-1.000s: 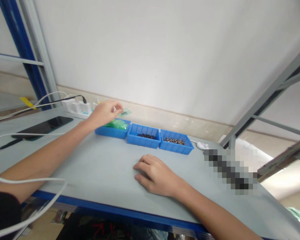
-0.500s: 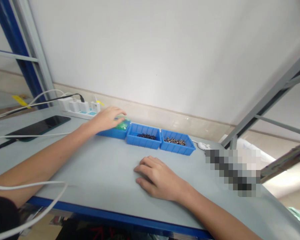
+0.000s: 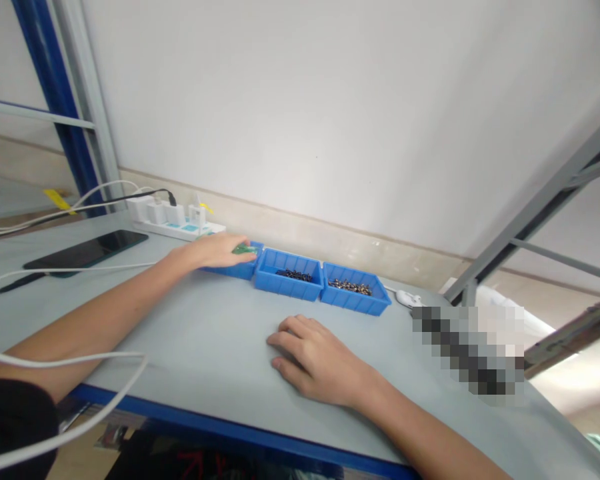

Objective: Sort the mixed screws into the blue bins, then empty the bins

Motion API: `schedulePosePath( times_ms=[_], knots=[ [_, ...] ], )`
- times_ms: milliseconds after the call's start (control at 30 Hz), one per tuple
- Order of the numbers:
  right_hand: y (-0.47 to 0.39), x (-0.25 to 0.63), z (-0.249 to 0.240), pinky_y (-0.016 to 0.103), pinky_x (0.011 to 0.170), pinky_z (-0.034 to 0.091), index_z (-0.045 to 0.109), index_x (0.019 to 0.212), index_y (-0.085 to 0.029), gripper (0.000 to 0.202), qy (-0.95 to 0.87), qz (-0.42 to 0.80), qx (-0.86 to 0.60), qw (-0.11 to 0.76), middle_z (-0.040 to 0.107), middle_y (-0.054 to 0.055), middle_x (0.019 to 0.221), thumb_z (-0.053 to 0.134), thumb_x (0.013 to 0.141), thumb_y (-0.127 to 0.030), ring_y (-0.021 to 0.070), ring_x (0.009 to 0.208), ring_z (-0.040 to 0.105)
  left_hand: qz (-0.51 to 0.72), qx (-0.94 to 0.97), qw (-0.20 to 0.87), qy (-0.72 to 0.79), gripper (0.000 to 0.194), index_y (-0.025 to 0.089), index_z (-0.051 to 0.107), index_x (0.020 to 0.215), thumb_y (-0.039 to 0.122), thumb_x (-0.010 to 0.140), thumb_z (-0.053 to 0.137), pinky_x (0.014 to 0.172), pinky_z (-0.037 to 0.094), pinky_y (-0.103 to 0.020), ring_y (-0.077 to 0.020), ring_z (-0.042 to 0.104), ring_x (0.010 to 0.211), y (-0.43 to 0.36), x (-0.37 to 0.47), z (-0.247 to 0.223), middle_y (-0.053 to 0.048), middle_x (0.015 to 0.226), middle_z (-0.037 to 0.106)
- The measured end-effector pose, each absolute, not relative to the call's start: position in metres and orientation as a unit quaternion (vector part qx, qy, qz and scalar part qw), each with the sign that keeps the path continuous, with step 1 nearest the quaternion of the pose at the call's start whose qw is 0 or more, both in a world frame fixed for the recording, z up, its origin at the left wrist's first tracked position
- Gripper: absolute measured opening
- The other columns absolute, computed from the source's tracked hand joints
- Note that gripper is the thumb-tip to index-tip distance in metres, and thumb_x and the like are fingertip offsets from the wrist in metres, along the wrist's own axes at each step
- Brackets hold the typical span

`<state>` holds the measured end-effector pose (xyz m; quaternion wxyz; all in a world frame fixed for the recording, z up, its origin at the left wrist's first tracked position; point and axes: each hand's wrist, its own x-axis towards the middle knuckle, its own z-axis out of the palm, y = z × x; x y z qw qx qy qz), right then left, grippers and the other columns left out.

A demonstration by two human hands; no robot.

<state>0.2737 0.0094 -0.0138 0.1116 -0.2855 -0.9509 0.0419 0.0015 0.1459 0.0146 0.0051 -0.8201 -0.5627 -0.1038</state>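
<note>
My left hand point(image 3: 223, 251) reaches into the leftmost blue bin point(image 3: 235, 269), fingers and thumb closed about green glossy pieces point(image 3: 245, 249); their exact kind is not clear. Most of that bin is hidden behind the hand. Resting on the grey tabletop point(image 3: 200, 347), my right hand point(image 3: 310, 360) is empty, its fingers loosely bent and apart. Beside the left bin, the middle blue bin point(image 3: 287, 288) holds small dark metal parts point(image 3: 296, 275). Another blue bin point(image 3: 353, 303) adjoins it on the right, with small shiny brass-coloured parts point(image 3: 351, 287) inside.
At the back left lies a white power strip point(image 3: 180, 230) with plugged-in chargers. A dark phone point(image 3: 87, 252) is in front of it. White cables point(image 3: 105, 400) cross the left side and foreground. On the right are white earphones point(image 3: 407, 299), a blurred-out patch and a metal frame point(image 3: 535, 203).
My left hand has lowered into the left bin, and its fingers have closed around the green pieces. The right hand stays on the table. The view has shifted slightly.
</note>
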Motion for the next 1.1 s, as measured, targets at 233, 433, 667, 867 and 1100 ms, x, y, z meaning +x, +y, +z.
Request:
schedulePosePath(
  times_ms=[233,433,667,867,1100],
  knots=[
    [0.009,0.275,-0.014,0.032,0.082,0.04,0.057,0.109,-0.018,0.024,-0.954,0.024,-0.28,0.105,0.055,0.007,0.097,0.046,0.092,-0.032,0.0182,0.09,0.051,-0.042,-0.81,-0.048,-0.583,0.069,0.02,0.054,0.124,0.068,0.078,0.038,0.093,0.041,-0.033,-0.0278,0.057,0.11,0.159,0.004,0.022,-0.011,0.127,0.059],
    [0.011,0.274,-0.015,0.033,0.083,0.041,0.057,0.11,-0.017,0.025,-0.954,0.032,-0.283,0.097,0.055,0.007,0.098,0.046,0.092,-0.031,0.0179,0.09,0.051,-0.031,-0.812,-0.045,-0.581,0.068,0.024,0.055,0.126,0.068,0.08,0.033,0.096,0.039,-0.031,-0.0258,0.054,0.115,0.16,0.003,0.016,-0.006,0.131,0.056],
    [0.008,0.272,-0.013,0.034,0.084,0.044,0.057,0.11,-0.018,0.025,-0.952,0.035,-0.291,0.091,0.056,0.007,0.099,0.045,0.092,-0.032,0.0185,0.092,0.052,-0.095,-0.773,0.048,-0.625,0.058,0.029,0.059,0.119,0.064,0.087,0.026,0.098,0.035,-0.039,-0.0276,0.054,0.115,0.146,0.011,0.003,-0.002,0.126,0.06],
    [0.019,0.276,-0.021,0.038,0.097,0.043,0.04,0.133,-0.013,0.047,-0.912,0.022,-0.367,0.182,0.039,0.015,0.138,0.045,0.09,-0.031,0.0236,0.119,0.047,-0.098,-0.775,0.076,-0.62,0.054,0.028,0.059,0.117,0.058,0.09,0.024,0.094,0.038,-0.037,-0.0258,0.055,0.112,0.145,0.015,0.002,-0.003,0.124,0.061],
    [0.041,0.281,-0.023,0.043,0.095,0.044,0.033,0.139,-0.004,0.058,-0.86,0.0,-0.48,0.172,0.042,0.019,0.138,0.042,0.089,-0.032,0.0296,0.115,0.052,-0.09,-0.782,0.098,-0.609,0.052,0.026,0.059,0.113,0.054,0.092,0.022,0.09,0.041,-0.037,-0.0255,0.057,0.109,0.144,0.016,0.001,-0.004,0.12,0.063]
  ],
)
